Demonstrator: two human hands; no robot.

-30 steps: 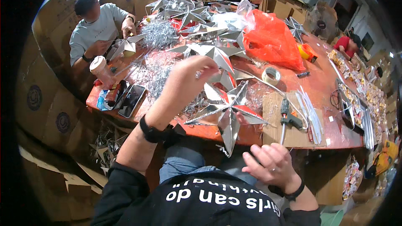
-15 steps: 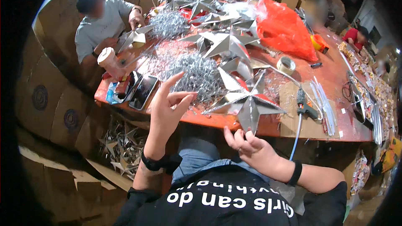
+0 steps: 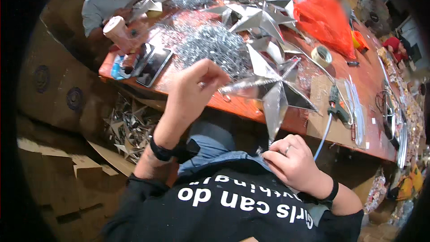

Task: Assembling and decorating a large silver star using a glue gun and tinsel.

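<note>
Shifted since earlier: your right hand, pinching the silver star at its six-o'clock tip, and left hand, fingers curled by its nine-o'clock tip, hold indiscernible. Star projects past the worktop edge; beyond, at ten o'clock, tinsel.

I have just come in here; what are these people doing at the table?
A person is working on a five-pointed silver star at the edge of the red table. The right hand has its fingers at the lower tip; the left hand is bent beside the left tip, contact unclear. Silver tinsel lies behind, and a glue gun rests on cardboard. Across, another person handles a silver piece.
</note>
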